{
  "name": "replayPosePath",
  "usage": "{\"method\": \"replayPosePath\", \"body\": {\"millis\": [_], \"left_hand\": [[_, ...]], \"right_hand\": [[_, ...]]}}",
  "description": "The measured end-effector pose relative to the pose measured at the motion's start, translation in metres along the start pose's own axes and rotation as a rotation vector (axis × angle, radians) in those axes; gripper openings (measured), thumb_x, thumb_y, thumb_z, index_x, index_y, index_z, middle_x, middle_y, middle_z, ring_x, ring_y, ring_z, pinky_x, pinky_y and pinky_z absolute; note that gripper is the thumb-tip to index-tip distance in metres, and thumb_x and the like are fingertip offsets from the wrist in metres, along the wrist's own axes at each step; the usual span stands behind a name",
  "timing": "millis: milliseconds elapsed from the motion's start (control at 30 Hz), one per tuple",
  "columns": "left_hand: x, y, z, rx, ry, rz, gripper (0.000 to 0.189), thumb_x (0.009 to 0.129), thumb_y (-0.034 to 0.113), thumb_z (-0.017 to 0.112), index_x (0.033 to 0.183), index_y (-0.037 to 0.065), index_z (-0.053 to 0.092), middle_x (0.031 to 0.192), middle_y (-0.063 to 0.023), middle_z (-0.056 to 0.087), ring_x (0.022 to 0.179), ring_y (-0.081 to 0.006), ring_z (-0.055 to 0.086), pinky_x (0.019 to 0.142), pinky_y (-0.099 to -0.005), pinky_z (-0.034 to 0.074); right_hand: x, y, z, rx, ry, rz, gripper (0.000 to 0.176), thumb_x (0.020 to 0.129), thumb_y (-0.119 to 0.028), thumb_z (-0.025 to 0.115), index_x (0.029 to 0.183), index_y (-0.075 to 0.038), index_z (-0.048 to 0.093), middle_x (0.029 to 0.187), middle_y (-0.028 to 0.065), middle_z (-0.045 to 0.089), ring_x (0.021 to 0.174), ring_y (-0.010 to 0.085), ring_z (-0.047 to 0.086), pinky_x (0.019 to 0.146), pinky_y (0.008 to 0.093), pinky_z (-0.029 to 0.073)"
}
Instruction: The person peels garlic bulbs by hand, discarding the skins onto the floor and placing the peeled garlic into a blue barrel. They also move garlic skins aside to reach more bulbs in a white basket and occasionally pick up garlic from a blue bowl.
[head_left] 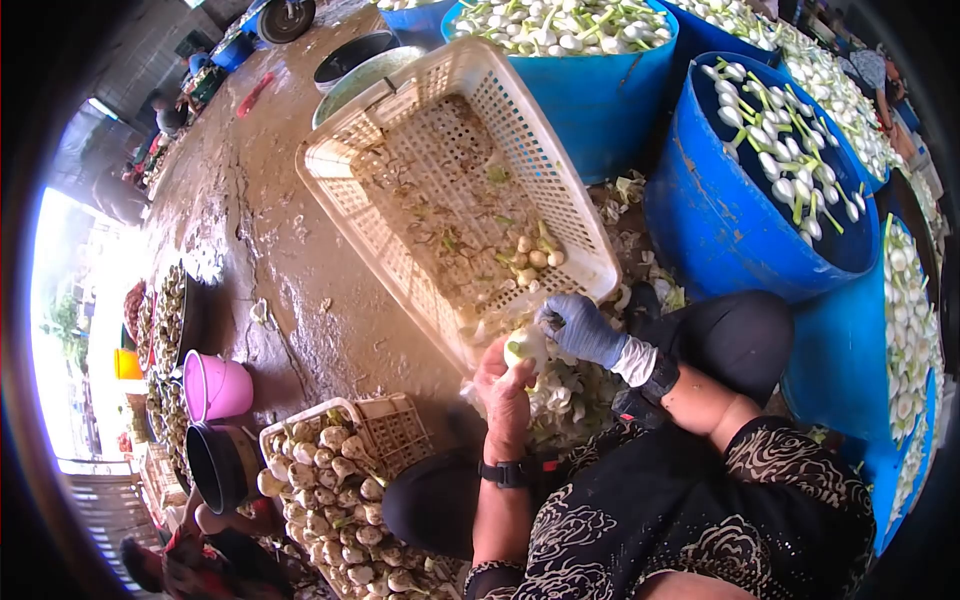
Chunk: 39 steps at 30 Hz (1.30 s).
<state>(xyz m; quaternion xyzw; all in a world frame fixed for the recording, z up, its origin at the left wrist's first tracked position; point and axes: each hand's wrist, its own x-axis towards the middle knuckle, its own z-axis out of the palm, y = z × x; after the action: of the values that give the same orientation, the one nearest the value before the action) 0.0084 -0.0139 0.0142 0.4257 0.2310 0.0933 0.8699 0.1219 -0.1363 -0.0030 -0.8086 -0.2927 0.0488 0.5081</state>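
My left hand [505, 390], bare with a dark wristband, pinches a pale, onion-like white bulb [522, 346] with a greenish patch. Close beside it is my right hand [588, 332], in a blue-grey glove. Its fingers are curled, and a small dark thing shows at them; I cannot make out what it is. Below both hands lies a pile of pale peelings [560, 395]. Just beyond them a large cream plastic crate [365, 215] stands tilted in view, with a few peeled bulbs [535, 257] and scraps in its near end.
Unpeeled bulbs [330, 490] heap over a smaller crate [395, 432] by my left knee. Blue tubs [690, 215] of white bulbs with green stalks line the right. A pink bucket [222, 385] and black bucket [215, 465] stand left on wet floor [270, 290]. Other people sit around.
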Motion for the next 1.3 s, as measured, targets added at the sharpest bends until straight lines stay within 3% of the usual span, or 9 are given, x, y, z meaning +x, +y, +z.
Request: {"method": "replayPosePath", "body": {"millis": [200,533,667,800,867,1067,1133,1233,1300], "left_hand": [[-0.001,0.002,0.005,-0.149,-0.053,-0.04,0.045,0.077,0.019,0.065,0.117,0.002,0.054,0.091,-0.0045,0.062,0.069,-0.0104,0.056,0.055,-0.0222,0.044],[0.005,0.001,-0.012,-0.421,0.011,0.031,0.034,0.088,0.031,0.055,0.104,0.001,0.055,0.088,-0.0093,0.06,0.07,-0.0142,0.056,0.053,-0.0246,0.044],[0.007,0.002,-0.01,-0.126,0.136,0.133,0.033,0.09,0.033,0.054,0.103,0.003,0.055,0.086,-0.0082,0.06,0.068,-0.0125,0.053,0.051,-0.0223,0.041],[0.004,-0.008,-0.013,0.128,0.242,0.121,0.038,0.093,0.042,0.05,0.097,0.005,0.058,0.075,-0.0025,0.057,0.062,-0.0088,0.048,0.05,-0.0217,0.035],[0.014,-0.021,-0.015,0.678,0.258,0.42,0.037,0.093,0.04,0.05,0.091,0.005,0.061,0.069,0.0003,0.056,0.057,-0.0074,0.046,0.047,-0.0211,0.033],[0.001,0.0,-0.007,0.19,0.255,0.095,0.04,0.094,0.039,0.046,0.092,0.002,0.061,0.079,-0.0058,0.058,0.065,-0.0125,0.056,0.053,-0.023,0.047],[0.009,-0.015,-0.024,0.745,0.204,0.561,0.04,0.094,0.039,0.046,0.093,0.002,0.061,0.079,-0.0058,0.058,0.066,-0.0135,0.056,0.052,-0.0232,0.046],[0.006,-0.007,-0.022,0.061,0.151,0.055,0.04,0.093,0.039,0.047,0.094,0.001,0.06,0.077,-0.0058,0.058,0.065,-0.0143,0.057,0.052,-0.0237,0.047],[-0.001,-0.008,-0.009,0.337,0.213,0.143,0.04,0.093,0.039,0.048,0.093,0.001,0.061,0.076,-0.0058,0.059,0.063,-0.0148,0.057,0.051,-0.0241,0.046]], "right_hand": [[0.003,-0.015,-0.024,0.374,-0.062,0.207,0.014,0.081,-0.011,0.058,0.081,0.003,0.062,0.07,0.0093,0.061,0.07,0.0151,0.058,0.069,0.0306,0.046],[-0.009,-0.056,-0.06,1.107,-0.928,0.204,0.04,0.074,-0.032,0.076,0.087,0.002,0.062,0.076,0.0055,0.063,0.068,0.0112,0.059,0.062,0.0243,0.047],[-0.014,-0.054,-0.029,-0.186,-0.636,0.029,0.053,0.066,-0.03,0.079,0.109,-0.003,0.06,0.095,0.0145,0.064,0.086,0.0298,0.063,0.078,0.0377,0.049],[-0.015,-0.063,-0.015,-0.034,-0.218,-0.171,0.046,0.071,-0.03,0.074,0.106,-0.005,0.059,0.091,0.0134,0.062,0.083,0.0328,0.061,0.074,0.0417,0.048],[-0.011,-0.06,-0.016,-0.068,-0.096,-0.277,0.038,0.073,-0.028,0.072,0.101,-0.005,0.06,0.087,0.0127,0.061,0.081,0.0331,0.061,0.071,0.0422,0.048],[-0.01,-0.011,-0.008,-0.314,-0.267,-0.05,0.013,0.077,-0.017,0.063,0.085,-0.007,0.061,0.08,0.0126,0.059,0.075,0.0338,0.059,0.066,0.0424,0.048],[-0.017,-0.002,-0.005,-0.281,-0.275,-0.039,0.016,0.075,-0.013,0.063,0.09,-0.007,0.061,0.082,0.0121,0.059,0.077,0.0332,0.059,0.067,0.0413,0.048],[-0.019,-0.031,-0.008,0.145,-0.159,-0.108,0.031,0.069,-0.002,0.067,0.098,-0.009,0.06,0.084,0.0101,0.056,0.07,0.0322,0.056,0.065,0.0396,0.047],[-0.018,-0.032,-0.004,0.102,-0.174,-0.213,0.03,0.069,-0.003,0.067,0.098,-0.009,0.06,0.083,0.01,0.056,0.073,0.0316,0.056,0.066,0.039,0.047]]}}
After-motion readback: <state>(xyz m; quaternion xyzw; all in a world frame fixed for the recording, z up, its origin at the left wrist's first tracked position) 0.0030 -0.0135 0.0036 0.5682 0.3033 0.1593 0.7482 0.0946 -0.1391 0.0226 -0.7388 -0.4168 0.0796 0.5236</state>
